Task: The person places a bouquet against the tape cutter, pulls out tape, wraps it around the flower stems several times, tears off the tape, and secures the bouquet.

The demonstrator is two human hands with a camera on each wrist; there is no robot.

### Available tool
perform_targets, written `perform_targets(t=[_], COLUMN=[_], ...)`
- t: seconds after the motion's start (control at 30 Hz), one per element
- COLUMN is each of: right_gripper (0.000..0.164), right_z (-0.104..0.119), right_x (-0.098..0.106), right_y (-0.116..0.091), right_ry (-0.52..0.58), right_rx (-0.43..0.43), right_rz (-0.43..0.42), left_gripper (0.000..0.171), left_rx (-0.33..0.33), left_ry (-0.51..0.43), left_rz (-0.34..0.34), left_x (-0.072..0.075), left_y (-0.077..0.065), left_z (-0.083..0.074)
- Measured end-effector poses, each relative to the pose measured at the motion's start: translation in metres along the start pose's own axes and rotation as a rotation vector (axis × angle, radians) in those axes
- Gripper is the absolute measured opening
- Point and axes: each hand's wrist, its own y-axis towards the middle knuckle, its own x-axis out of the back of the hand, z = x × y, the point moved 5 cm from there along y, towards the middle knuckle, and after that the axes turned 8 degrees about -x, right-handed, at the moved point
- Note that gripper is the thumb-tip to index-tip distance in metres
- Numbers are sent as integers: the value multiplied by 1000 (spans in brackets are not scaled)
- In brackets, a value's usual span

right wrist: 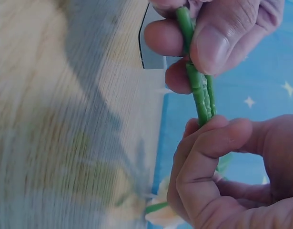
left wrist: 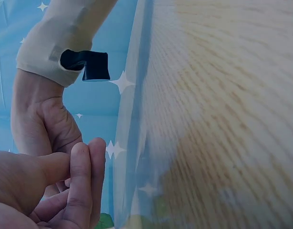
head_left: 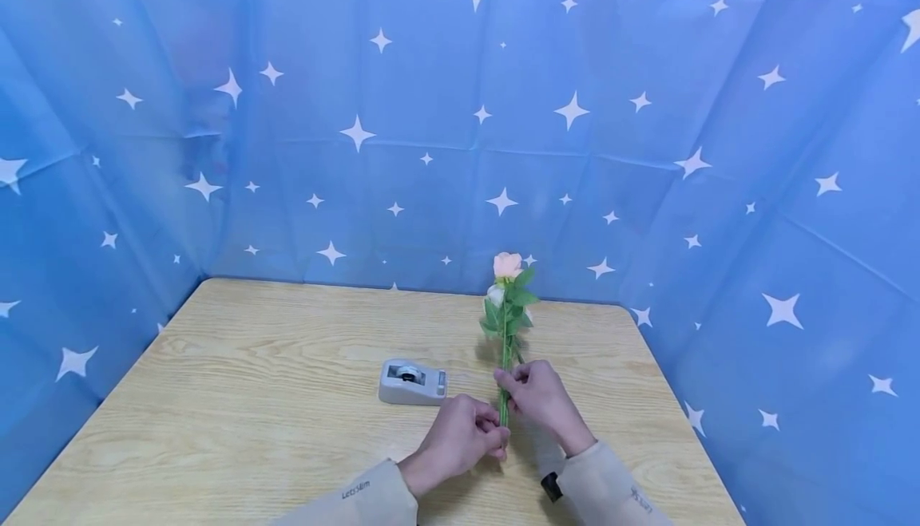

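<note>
Sleeve [head_left: 359, 494] lettering unreadable; left hand [head_left: 460, 434] and right hand [head_left: 542, 398] each grip flower stems [head_left: 504, 410]

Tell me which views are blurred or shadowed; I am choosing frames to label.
Head view: sharp and evenly lit, with soft shadows under both hands near the tape dispenser. Left wrist view: the table is smeared by blur, while the left hand is fairly clear. Right wrist view: the green stems and right hand are clear, the wood behind blurred and crossed by a dark shadow.
</note>
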Motion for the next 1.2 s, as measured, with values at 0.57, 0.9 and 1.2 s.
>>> perform_targets(t=[0.57, 0.9, 1.2], right_gripper=[37, 30, 31], right_z=[1, 2, -1], right_x=[-4, -2, 0], right_y=[9, 9, 8], right_ry=[-42, 25, 84], right_rx=[47, 88, 67], right_rz=[85, 147, 170], left_gripper=[11, 23, 19], left_rx=[70, 183, 191], left_ry=[-120, -337, -396], left_rz=[-15, 10, 12], left_x=[8, 8, 2], left_y=[-3, 0, 6], left_z=[11, 18, 17])
